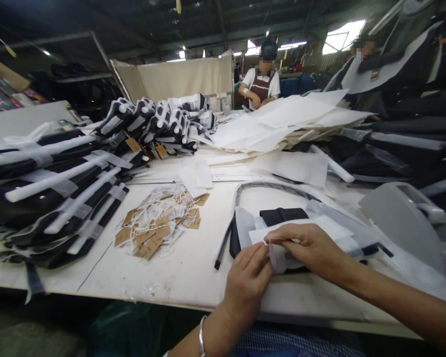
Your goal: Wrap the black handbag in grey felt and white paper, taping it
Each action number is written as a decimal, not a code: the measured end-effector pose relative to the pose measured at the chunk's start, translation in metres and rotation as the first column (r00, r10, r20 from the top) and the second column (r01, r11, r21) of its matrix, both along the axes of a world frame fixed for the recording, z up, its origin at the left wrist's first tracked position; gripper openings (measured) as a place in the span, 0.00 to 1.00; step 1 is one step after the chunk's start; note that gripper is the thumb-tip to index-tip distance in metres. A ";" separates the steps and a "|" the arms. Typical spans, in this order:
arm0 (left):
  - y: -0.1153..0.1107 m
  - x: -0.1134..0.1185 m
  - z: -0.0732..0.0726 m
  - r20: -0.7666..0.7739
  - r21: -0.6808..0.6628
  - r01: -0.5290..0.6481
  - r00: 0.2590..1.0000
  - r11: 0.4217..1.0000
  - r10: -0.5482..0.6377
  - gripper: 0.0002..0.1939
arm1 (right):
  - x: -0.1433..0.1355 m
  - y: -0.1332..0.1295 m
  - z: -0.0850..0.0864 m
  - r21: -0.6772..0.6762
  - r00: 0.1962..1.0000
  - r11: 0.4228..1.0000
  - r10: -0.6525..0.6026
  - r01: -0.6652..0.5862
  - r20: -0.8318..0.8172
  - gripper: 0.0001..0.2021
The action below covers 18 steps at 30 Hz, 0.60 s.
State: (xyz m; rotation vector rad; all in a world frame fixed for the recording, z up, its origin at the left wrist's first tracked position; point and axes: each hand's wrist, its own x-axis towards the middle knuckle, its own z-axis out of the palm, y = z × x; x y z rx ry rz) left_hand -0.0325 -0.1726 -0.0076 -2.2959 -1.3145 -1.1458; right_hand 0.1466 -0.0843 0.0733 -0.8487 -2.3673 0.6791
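Observation:
In front of me lies a black bag [284, 214], partly covered by white wrapping paper [330, 225], with its wrapped strap [271, 185] looped behind it. A thin translucent white sheet [277, 259] hangs at the bag's near edge. My left hand [247, 277] pinches the left part of this sheet with closed fingers. From the right, my right hand [312, 250] pinches the same sheet, its fingertips almost meeting the left ones. The bag's near side is mostly hidden behind both hands.
Brown tags with white strings [156, 218] lie heaped left of the bag. Stacked black bags with white tubes [59, 188] fill the left side. White sheets [275, 124] are piled behind. A grey plastic tape dispenser [405, 218] stands right. Across the table works another person [260, 84].

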 end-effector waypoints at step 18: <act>-0.006 -0.003 0.002 0.269 -0.125 0.101 0.961 0.987 -0.065 0.11 | -0.018 0.032 -0.027 -0.221 0.969 0.961 -0.119 0.167 0.215 0.07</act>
